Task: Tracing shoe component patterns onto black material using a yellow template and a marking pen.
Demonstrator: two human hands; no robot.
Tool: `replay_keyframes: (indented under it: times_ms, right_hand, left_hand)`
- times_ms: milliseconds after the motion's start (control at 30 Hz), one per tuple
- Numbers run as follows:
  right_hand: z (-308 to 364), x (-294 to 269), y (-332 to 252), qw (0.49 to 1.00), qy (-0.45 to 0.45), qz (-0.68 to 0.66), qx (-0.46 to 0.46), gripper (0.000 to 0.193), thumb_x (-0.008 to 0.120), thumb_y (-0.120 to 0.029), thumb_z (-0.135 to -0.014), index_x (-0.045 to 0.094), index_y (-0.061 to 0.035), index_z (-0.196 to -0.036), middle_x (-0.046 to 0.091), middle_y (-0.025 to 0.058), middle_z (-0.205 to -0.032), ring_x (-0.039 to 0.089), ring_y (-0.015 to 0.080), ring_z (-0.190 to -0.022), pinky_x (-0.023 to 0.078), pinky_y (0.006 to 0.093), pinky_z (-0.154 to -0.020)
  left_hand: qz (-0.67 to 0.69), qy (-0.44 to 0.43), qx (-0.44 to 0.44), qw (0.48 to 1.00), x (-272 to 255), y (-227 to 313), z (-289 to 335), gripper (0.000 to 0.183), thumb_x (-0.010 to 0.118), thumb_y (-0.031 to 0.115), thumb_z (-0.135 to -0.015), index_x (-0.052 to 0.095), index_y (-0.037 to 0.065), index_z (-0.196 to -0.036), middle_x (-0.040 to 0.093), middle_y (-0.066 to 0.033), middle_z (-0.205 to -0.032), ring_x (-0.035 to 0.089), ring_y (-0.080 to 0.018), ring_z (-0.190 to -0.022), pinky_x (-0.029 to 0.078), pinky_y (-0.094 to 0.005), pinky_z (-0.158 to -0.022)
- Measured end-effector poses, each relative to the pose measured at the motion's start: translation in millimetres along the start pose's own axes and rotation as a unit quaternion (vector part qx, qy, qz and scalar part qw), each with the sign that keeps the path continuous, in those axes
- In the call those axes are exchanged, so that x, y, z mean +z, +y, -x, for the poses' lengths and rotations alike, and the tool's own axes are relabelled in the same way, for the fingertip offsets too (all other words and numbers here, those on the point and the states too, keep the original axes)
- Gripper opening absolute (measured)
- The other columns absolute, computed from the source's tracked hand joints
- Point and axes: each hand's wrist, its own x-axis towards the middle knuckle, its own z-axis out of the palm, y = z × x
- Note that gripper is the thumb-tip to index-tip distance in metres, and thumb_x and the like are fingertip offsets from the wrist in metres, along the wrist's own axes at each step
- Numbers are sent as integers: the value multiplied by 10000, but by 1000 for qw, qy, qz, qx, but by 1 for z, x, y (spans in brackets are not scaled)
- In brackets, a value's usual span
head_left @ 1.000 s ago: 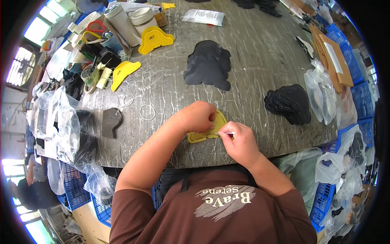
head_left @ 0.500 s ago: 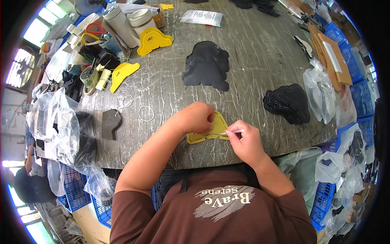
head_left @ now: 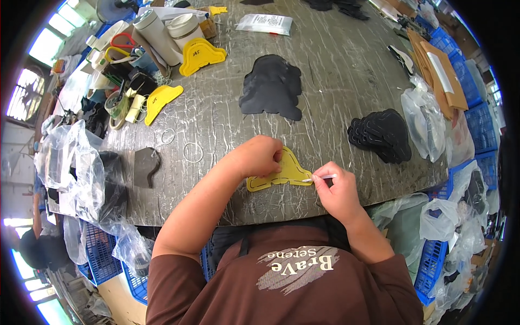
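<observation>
A yellow template (head_left: 293, 169) with slots along its edges lies flat on the table in front of me. My left hand (head_left: 259, 157) is closed, its fingers bent and pressing down on the template's left part. A slim white pen (head_left: 327, 176) is pinched in my right hand (head_left: 339, 192), with its tip at the template's right corner. What lies beneath the template is hidden. Beyond it sits a pile of smooth black cut pieces (head_left: 271, 86). To the right is a fanned stack of black pieces with pale line marks (head_left: 379, 135).
Two more yellow templates (head_left: 201, 56) lie near cups, scissors and tape at the back left. A dark piece (head_left: 146, 167) and rubber bands (head_left: 193, 152) are on the left. Plastic bags (head_left: 425, 124) and brown cardboard (head_left: 441, 76) line the right edge. A flat white packet (head_left: 264, 24) lies far back.
My right hand has moved right with the pen, from the template's lower middle to its right corner. The left hand keeps pressing in the same spot on the template.
</observation>
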Motion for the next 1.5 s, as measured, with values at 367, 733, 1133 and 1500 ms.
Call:
replay_keyframes:
  times_ms: [367,733,1133,1500]
  right_hand:
    - [5,1,-1,999,17,41,-17,125,666,-3,-808,546,-30,-826,629,141,-747,624,354,-693,486,430,-615]
    - [13,7,-2,993,33,99,-61,163,674,-22,-810,513,-47,-807,602,130,-739,606,358,-698,471,449,-602]
    - [-17,-6,14,984,107,-139,-10,78,495,5,-928,572,-1,-933,665,125,-851,656,234,-772,508,341,-692]
    - [-91,42,17,961,-179,209,-8,164,585,-68,-790,633,-22,-939,647,172,-969,633,365,-883,510,431,-787]
  left_hand:
    - [-34,7,3,999,3,-1,-2,187,726,75,-784,610,-17,-900,678,-125,-753,695,-211,-662,539,-336,-592]
    - [-243,211,29,946,25,4,26,806,905,316,-555,579,55,-1244,551,-141,-1235,488,-342,-1203,462,-426,-990]
    - [273,152,24,950,52,-4,74,260,737,34,-803,587,3,-1013,667,-119,-995,650,-304,-964,516,-404,-840]
    - [-66,198,225,952,107,5,88,179,708,62,-816,583,-15,-919,550,-247,-1285,451,-451,-1303,421,-483,-1056]
